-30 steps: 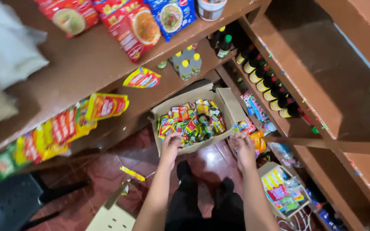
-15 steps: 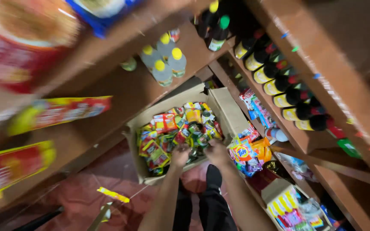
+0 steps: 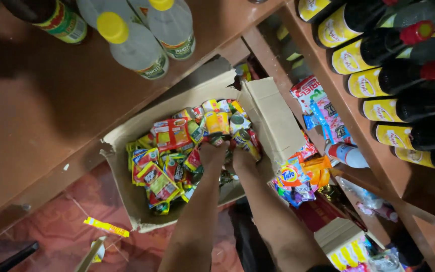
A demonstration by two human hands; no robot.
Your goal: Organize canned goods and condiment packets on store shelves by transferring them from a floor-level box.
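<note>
An open cardboard box (image 3: 127, 138) stands on the floor under a wooden shelf, filled with several small colourful sachets (image 3: 164, 168). Both my hands are inside it, side by side near its right end. My left hand (image 3: 212, 152) is curled, knuckles up, closed on a yellow and green strip of sachets (image 3: 215, 125). My right hand (image 3: 242, 160) sits beside it, fingers curled around a sachet (image 3: 246, 142) close to the box's raised flap (image 3: 273, 121). The fingertips of both hands are hidden in the heap.
Clear bottles with yellow caps (image 3: 134, 48) stand on the brown shelf (image 3: 36, 126) above the box. Dark bottles with yellow labels (image 3: 393, 83) fill the shelves on the right. Orange and blue packets (image 3: 300, 179) hang beside the flap. A yellow packet (image 3: 106, 227) lies on the red tiled floor.
My view has dropped much closer to the box. My hands have moved from its near edge into the heap of sachets and closed there.
</note>
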